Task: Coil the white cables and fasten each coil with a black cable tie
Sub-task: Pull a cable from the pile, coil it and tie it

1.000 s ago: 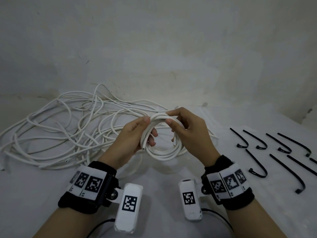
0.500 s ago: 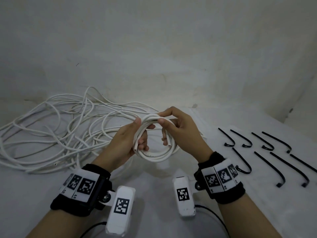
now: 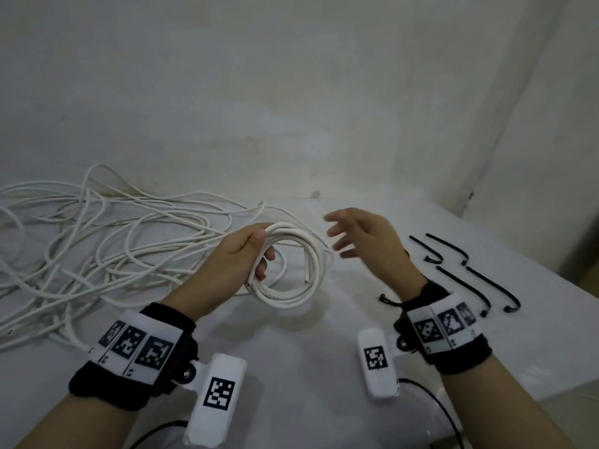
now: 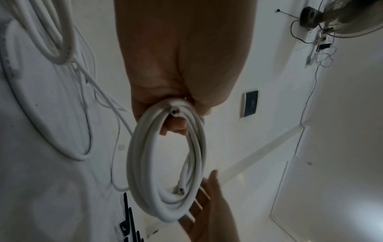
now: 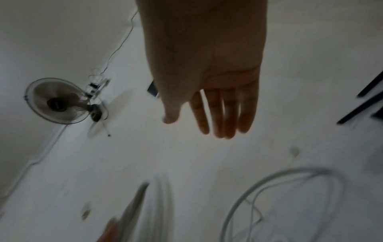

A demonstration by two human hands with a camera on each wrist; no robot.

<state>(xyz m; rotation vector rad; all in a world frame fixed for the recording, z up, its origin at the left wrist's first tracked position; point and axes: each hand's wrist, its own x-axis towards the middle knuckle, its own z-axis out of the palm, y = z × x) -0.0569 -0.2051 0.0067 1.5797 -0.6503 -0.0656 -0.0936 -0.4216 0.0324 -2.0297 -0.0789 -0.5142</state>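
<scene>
While the left hand [image 3: 241, 254] grips the coil [image 3: 293, 267] just left of centre in the head view, its thumb lies over the top of the loops and its fingers curl through the middle. That coil is a small, neat ring of several turns of smooth round white cable, held up off the table [image 3: 291, 351]; the left wrist view shows both cut ends [image 4: 173, 112], one tucked under the thumb and one at the far side of the ring, each with a dark core. Just right of the coil and apart from it, the right hand [image 3: 363, 238] hovers with fingers straight and spread, holding nothing; it is blurred. Further right lie the black ties [image 3: 466, 280], slim strips with hooked ends, spread loosely on the table, one partly hidden under the right wrist. Across the left of the frame, toward the wall, sprawls the loose cable [image 3: 97, 241], a tangle of long white loops.
</scene>
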